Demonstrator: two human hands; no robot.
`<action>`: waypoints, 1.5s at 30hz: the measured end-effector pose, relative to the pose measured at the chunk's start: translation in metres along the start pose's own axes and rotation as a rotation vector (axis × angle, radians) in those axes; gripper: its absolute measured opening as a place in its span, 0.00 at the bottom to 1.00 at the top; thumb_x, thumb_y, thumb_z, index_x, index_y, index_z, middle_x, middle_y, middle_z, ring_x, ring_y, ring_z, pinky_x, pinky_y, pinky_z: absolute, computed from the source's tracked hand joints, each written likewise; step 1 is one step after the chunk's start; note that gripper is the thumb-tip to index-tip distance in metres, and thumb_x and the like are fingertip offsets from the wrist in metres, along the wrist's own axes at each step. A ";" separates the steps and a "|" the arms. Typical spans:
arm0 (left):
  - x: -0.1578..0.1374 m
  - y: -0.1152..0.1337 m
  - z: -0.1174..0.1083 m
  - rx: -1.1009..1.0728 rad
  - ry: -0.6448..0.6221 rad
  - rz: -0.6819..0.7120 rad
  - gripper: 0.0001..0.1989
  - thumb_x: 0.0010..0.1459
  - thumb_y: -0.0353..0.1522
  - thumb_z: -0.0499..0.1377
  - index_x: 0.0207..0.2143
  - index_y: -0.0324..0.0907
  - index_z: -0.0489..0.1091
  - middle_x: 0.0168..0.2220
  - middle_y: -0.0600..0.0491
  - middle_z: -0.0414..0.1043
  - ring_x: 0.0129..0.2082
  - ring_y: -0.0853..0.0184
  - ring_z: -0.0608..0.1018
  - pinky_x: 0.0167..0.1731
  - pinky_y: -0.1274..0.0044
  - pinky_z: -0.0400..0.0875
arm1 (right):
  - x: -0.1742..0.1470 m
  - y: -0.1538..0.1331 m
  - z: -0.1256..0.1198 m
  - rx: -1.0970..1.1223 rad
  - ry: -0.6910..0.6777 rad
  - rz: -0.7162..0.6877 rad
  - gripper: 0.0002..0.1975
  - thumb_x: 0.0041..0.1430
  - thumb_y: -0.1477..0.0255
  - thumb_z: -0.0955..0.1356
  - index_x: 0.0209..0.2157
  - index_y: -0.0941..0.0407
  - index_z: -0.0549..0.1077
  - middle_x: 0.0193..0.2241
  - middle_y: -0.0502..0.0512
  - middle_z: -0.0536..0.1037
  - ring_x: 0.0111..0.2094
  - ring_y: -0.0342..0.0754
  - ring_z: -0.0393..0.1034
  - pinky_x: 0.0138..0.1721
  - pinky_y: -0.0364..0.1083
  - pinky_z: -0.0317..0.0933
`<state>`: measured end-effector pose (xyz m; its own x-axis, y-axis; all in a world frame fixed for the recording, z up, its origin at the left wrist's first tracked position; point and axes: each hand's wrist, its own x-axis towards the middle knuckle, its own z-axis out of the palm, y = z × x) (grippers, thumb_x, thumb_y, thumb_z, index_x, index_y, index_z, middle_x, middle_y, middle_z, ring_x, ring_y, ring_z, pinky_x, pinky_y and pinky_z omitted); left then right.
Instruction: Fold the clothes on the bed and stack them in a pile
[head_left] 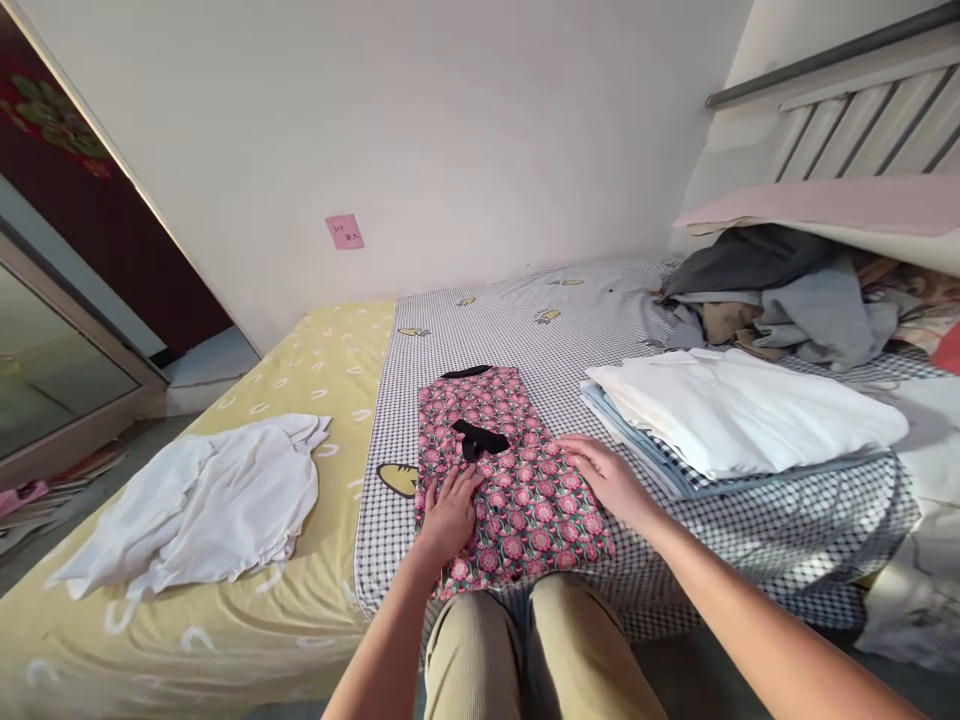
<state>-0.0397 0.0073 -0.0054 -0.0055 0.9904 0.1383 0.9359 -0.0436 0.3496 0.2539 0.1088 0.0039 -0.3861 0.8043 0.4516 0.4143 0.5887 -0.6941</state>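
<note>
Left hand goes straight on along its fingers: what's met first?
Most likely the black strip on the floral garment: the left hand appears to rest on that garment, fingers angled toward the strip. Depth is hard to judge; it might pass just above.

The location is presenting as a home bedroom: a checked sheet (495, 325) and a yellow sheet (330, 345) are covering a bed (585, 290) along a wall (487, 130); a floral garment (525, 510), a folded stack (750, 410) and a clothes heap (821, 300) are lying on top; and a pink note (344, 231) is hanging above.
</note>
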 end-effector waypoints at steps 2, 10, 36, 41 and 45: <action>-0.004 -0.016 -0.010 -0.027 0.033 -0.013 0.26 0.67 0.28 0.46 0.63 0.51 0.69 0.69 0.53 0.65 0.70 0.66 0.64 0.69 0.62 0.59 | -0.015 0.009 -0.020 -0.138 -0.010 -0.039 0.22 0.69 0.70 0.57 0.55 0.47 0.77 0.59 0.56 0.76 0.61 0.53 0.70 0.65 0.61 0.60; -0.117 -0.115 -0.032 0.220 0.327 0.102 0.41 0.69 0.44 0.53 0.75 0.46 0.34 0.74 0.38 0.52 0.73 0.56 0.58 0.69 0.57 0.56 | -0.074 0.012 -0.032 -0.474 -0.327 -0.355 0.50 0.54 0.72 0.75 0.72 0.35 0.51 0.75 0.50 0.49 0.74 0.62 0.46 0.72 0.68 0.41; -0.068 -0.053 -0.011 0.340 0.188 -0.048 0.35 0.58 0.32 0.64 0.66 0.63 0.63 0.77 0.45 0.42 0.75 0.46 0.49 0.68 0.47 0.48 | -0.019 0.037 0.016 0.136 -0.091 -0.028 0.14 0.59 0.70 0.69 0.43 0.45 0.85 0.64 0.56 0.70 0.61 0.57 0.69 0.64 0.61 0.63; -0.050 -0.059 -0.020 0.244 0.046 0.015 0.31 0.60 0.39 0.63 0.65 0.66 0.64 0.76 0.53 0.48 0.74 0.46 0.53 0.68 0.44 0.45 | -0.013 0.044 0.021 0.174 -0.064 0.029 0.14 0.61 0.66 0.69 0.45 0.47 0.85 0.63 0.58 0.72 0.57 0.57 0.72 0.62 0.61 0.64; -0.042 -0.072 -0.016 0.166 -0.031 0.020 0.29 0.62 0.40 0.60 0.65 0.67 0.63 0.73 0.56 0.56 0.72 0.49 0.59 0.68 0.43 0.44 | -0.013 0.034 0.017 0.066 -0.122 0.023 0.16 0.62 0.65 0.67 0.49 0.44 0.83 0.64 0.54 0.72 0.62 0.57 0.68 0.66 0.60 0.59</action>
<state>-0.1127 -0.0336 -0.0218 0.0221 0.9932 0.1140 0.9811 -0.0435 0.1887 0.2585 0.1168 -0.0350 -0.4764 0.7995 0.3659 0.3710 0.5600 -0.7408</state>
